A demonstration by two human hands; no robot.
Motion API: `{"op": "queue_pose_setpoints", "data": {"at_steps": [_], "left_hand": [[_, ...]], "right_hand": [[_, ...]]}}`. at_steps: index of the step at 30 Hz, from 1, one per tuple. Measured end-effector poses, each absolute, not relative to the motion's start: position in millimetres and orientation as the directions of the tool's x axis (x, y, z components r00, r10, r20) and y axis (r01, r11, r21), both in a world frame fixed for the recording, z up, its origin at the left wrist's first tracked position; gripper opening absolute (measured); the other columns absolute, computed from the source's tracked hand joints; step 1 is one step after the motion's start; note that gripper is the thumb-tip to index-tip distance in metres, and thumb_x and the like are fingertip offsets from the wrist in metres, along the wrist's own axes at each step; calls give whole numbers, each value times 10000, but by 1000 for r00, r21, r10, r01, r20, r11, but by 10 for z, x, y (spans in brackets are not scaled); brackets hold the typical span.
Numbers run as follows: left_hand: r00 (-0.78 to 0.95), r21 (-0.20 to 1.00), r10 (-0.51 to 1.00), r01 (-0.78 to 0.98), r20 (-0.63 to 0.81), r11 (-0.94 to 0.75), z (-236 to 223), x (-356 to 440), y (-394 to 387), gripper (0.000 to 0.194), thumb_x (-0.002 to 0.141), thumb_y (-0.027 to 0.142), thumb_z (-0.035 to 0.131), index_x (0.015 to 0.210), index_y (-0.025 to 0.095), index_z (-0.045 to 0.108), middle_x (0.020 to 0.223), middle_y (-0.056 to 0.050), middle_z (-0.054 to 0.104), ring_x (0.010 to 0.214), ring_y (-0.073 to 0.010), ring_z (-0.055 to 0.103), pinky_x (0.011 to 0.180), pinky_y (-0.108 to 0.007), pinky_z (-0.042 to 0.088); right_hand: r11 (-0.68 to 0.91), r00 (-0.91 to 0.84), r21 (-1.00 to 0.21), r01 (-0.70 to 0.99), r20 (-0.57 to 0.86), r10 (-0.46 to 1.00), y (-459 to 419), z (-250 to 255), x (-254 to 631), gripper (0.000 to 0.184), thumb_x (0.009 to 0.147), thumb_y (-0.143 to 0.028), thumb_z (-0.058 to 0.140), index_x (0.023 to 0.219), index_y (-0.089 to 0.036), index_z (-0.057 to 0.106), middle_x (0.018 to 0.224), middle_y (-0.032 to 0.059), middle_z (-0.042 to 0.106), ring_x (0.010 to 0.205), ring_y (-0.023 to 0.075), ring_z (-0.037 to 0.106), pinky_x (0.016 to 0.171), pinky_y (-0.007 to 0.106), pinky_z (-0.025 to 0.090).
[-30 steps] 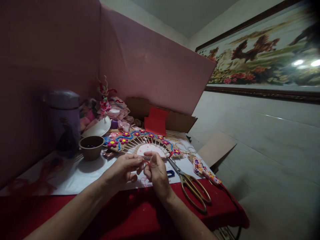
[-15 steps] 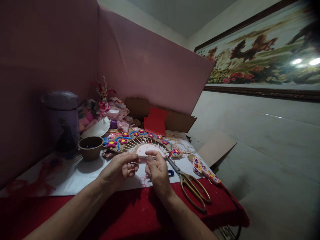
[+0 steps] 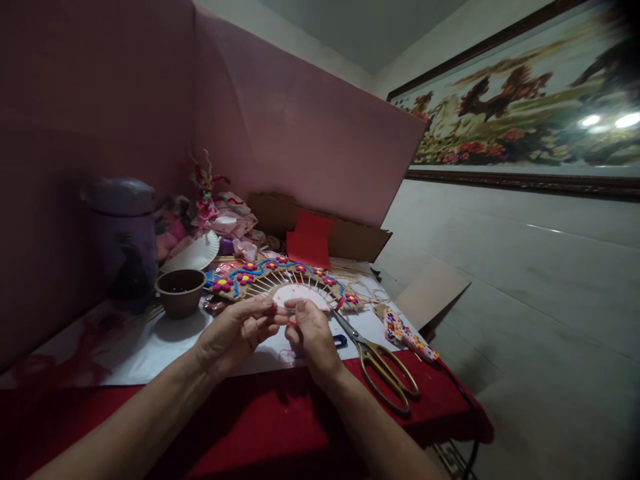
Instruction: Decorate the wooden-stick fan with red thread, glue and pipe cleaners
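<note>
Since the earlier frame the left hand (image 3: 233, 337) has brought its fingers closer to the right hand (image 3: 315, 337), and the gap between them has narrowed; my view has drifted slightly too.

From the head view, my only one, I see a bit of red strand (image 3: 293, 324) at the right fingertips, in front of the arched piece (image 3: 260, 272); the right thumb and fingers pinch it; the left thumb lies close to the forefinger, the other fingers loosely bent, and I can't tell whether they grip anything.

I'd keep that pinch light and near the strand's end, steady one hand against the other, and draw gently, since fine fibre would likely kink or snag; I'd keep clear of the scissors (image 3: 373, 353).

The arch looks coarse and fibrous, with puffy magenta, yellow-centred flowers and a wavy blue cord; thin pale sticks fan out from a smooth half-disc (image 3: 295, 293); the scissors have looped, gold-coloured handles; the red cloth (image 3: 250, 427) looks soft.
</note>
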State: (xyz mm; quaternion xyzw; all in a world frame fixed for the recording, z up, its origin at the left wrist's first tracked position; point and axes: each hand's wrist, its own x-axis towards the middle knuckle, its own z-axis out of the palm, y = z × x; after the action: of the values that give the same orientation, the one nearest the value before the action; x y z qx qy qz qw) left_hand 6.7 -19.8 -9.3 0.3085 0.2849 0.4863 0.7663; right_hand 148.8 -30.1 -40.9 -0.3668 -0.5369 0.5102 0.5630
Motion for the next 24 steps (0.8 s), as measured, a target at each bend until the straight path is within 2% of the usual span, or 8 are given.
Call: {"op": "queue_pose_setpoints", "data": {"at_steps": [4,7,9,12,17,21,24], "left_hand": [[333,760,935,-574,-123,305,-104,70,-184,99,749,52,575,705,79,659,727,-100,705,617,-145,677,580,-198,562],[313,781,941,-553,-129,291,-111,76,-172,67,725,62,599,695,79,656,713,-102,700,602,-147,672,587,-205,565],[287,793,943,-530,-167,301,-125,80,-157,51,706,50,607,687,68,651,699,-110,692,597,-151,671,595,-209,567],[235,797,948,-520,-213,308,-153,76,-133,48,693,29,602,676,54,639,680,-121,679,593,-153,667,606,-212,568],[154,804,958,-521,-241,286,-154,69,-127,69,705,9,576,669,55,613,659,-124,664,548,-139,646,568,-205,561],[123,806,959,-522,-254,280,-143,80,-119,104,702,-17,553,652,67,587,612,-110,644,519,-136,634,529,-205,554],[99,813,962,-518,-253,267,-161,76,-94,111,707,-13,545,640,66,583,622,-125,651,522,-142,636,525,-211,551]], "right_hand": [[371,-104,-927,59,364,926,-230,-495,1516,372,890,-531,441,895,-174,543,627,-38,477,508,80,408,449,175,338],[409,-127,-893,189,391,911,-182,-551,1547,420,891,-570,402,922,-181,556,689,-20,507,574,95,469,485,184,386],[346,-165,-919,188,318,934,-161,-564,1570,505,860,-642,376,960,-178,548,671,-23,502,515,89,464,430,179,371],[206,-206,-974,91,184,961,-136,-555,1594,620,794,-727,375,1010,-166,525,658,-26,509,435,77,456,369,179,366],[102,-202,-991,-90,119,972,-92,-533,1610,628,754,-732,456,989,-153,519,745,19,573,492,90,536,391,188,417],[70,-243,-994,-84,89,966,-87,-518,1631,632,755,-725,474,1016,-151,517,832,64,590,574,130,587,387,211,448],[96,-277,-995,-7,94,956,-105,-487,1649,596,800,-689,450,1041,-152,538,931,99,607,689,165,620,417,218,462]]}}
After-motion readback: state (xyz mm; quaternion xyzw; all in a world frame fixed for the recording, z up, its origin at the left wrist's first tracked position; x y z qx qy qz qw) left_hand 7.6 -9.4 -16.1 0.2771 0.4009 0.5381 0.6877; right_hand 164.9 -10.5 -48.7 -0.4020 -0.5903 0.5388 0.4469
